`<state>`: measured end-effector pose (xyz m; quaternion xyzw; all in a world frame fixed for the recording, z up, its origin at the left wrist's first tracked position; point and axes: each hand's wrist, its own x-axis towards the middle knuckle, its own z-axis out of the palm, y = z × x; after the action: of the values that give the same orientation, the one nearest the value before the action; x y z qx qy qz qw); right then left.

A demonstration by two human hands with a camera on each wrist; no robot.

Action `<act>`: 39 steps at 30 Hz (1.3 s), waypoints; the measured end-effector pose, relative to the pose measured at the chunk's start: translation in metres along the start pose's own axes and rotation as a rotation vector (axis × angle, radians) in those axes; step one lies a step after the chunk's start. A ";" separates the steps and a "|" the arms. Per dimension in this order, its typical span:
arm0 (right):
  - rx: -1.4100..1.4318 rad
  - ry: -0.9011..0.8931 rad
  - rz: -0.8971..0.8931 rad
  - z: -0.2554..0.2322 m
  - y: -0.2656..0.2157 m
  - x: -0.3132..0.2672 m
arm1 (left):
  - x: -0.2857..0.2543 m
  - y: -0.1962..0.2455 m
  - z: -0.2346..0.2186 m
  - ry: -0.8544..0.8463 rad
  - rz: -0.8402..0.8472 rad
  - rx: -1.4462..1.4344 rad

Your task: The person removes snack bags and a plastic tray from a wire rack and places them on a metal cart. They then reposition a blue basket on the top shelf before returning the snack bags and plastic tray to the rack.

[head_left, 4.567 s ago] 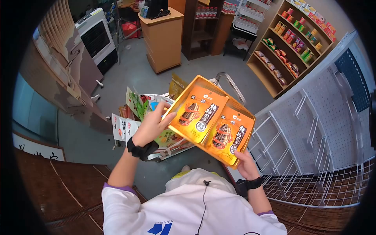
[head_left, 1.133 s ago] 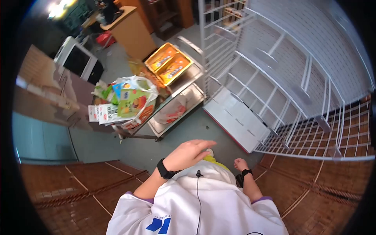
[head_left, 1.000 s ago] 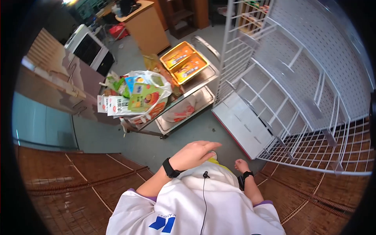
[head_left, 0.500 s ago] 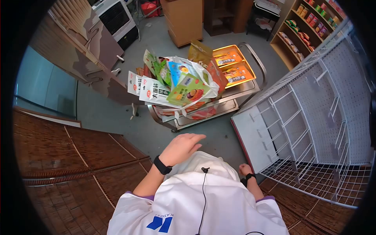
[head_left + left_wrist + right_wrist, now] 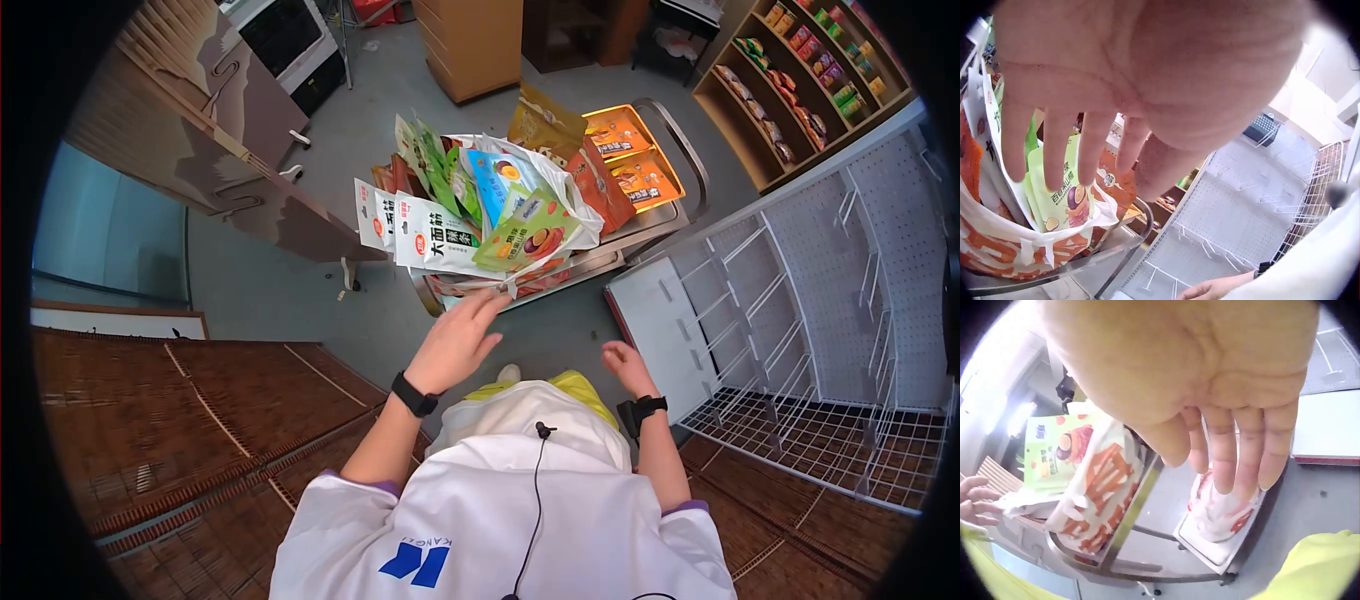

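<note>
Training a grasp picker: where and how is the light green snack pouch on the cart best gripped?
Pinch the light green snack pouch by its free lower edge, coming from the near side where the left hand reaches; it lies flat outermost, overhanging the white bag.

A white plastic bag (image 5: pixel 560 190) stuffed with upright snack packets (image 5: pixel 435 235), green, white and blue, sits on the steel cart (image 5: pixel 640 235) beside an orange tray (image 5: pixel 632 152) of packets
</note>
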<state>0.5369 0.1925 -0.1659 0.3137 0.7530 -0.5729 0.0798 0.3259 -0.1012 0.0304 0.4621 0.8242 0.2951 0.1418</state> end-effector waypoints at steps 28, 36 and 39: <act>-0.294 -0.067 -0.307 -0.142 -0.101 0.064 | 0.104 -0.034 0.073 0.383 -0.336 0.365; -0.270 -0.035 -0.340 -0.180 -0.085 0.076 | 0.184 0.051 0.055 0.488 -0.158 0.116; -0.253 -0.063 -0.330 -0.183 -0.085 0.065 | 0.193 0.065 0.064 0.423 -0.132 0.072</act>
<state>0.4809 0.3722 -0.0671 0.1554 0.8572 -0.4887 0.0472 0.2996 0.1112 0.0278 0.3394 0.8740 0.3462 -0.0318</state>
